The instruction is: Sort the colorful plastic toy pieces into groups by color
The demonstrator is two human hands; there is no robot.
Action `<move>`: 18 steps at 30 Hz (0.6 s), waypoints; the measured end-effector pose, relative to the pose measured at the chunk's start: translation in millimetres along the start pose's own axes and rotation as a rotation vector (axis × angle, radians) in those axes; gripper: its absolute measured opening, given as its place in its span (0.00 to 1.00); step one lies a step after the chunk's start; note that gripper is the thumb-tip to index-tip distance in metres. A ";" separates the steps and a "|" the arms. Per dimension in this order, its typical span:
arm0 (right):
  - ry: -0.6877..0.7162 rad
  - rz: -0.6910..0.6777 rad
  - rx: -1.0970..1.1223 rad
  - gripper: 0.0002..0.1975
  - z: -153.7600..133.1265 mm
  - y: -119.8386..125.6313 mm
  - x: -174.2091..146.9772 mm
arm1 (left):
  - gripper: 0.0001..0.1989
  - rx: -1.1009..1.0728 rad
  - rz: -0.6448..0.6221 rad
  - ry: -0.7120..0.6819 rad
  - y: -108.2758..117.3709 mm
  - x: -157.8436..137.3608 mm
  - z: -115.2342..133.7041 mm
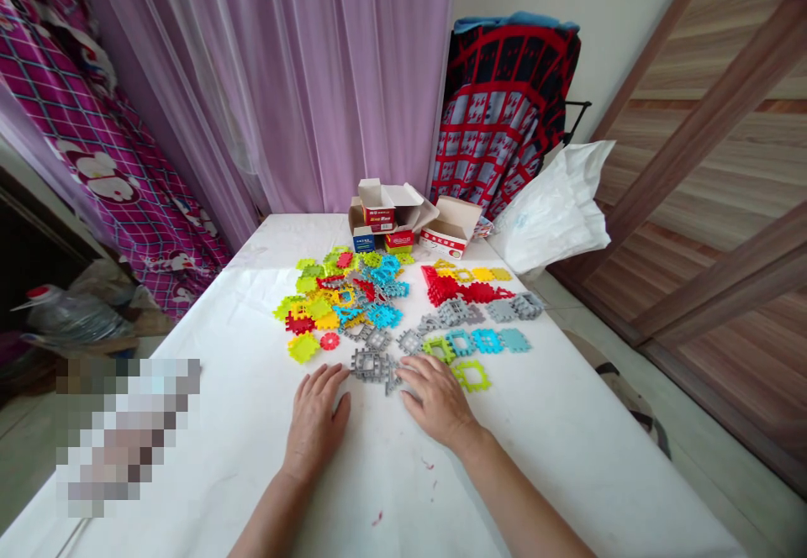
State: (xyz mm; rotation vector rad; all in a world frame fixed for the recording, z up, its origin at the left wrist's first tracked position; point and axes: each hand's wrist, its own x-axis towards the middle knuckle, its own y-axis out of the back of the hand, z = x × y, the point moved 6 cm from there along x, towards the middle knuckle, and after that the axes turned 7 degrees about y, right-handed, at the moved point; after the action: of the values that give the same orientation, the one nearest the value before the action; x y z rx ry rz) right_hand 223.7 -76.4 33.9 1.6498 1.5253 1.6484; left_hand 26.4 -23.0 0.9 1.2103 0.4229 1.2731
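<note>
My left hand (317,417) rests on the white table, fingers stretched forward and thumb apart, with nothing in it. Its fingertips are close to a cluster of grey interlocking plastic pieces (369,365). On the other side of that cluster lies my right hand (440,400), fingers extended and apart. Those fingertips reach a small grey piece (392,379); whether they touch it I cannot tell. Just beyond the right hand are a green square frame piece (440,348) and another green frame (472,376). A yellow-green piece (303,347) and a round red piece (329,340) lie ahead of my left hand.
A mixed heap of colored pieces (340,296) covers the left middle of the table (208,423). Rows of red pieces (463,289), grey pieces (501,311) and blue pieces (487,340) lie at right. Opened cardboard boxes (447,243) and a white plastic bag (551,205) stand behind.
</note>
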 end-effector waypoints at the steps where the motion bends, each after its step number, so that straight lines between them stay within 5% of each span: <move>1: -0.013 -0.033 -0.019 0.14 0.5 -2.7 2.5 | 0.16 -0.002 0.002 -0.001 0.0 -0.3 -0.1; 8: -0.005 -0.053 -0.058 0.03 2.0 -15.5 3.6 | 0.17 0.011 0.000 -0.017 -2.4 -1.5 -2.3; 15: 0.040 0.169 0.107 0.06 -4.8 -4.6 -1.7 | 0.17 -0.077 0.055 -0.031 6.5 2.0 2.3; 18: -0.074 0.260 0.215 0.10 4.1 -1.0 -2.9 | 0.15 -0.121 0.047 -0.022 13.1 4.2 10.4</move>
State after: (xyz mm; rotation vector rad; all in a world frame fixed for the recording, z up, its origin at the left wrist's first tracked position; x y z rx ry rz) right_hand 227.6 -76.8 30.6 2.0761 1.5505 1.5693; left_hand 29.7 -26.1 17.5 1.1361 0.2983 1.3060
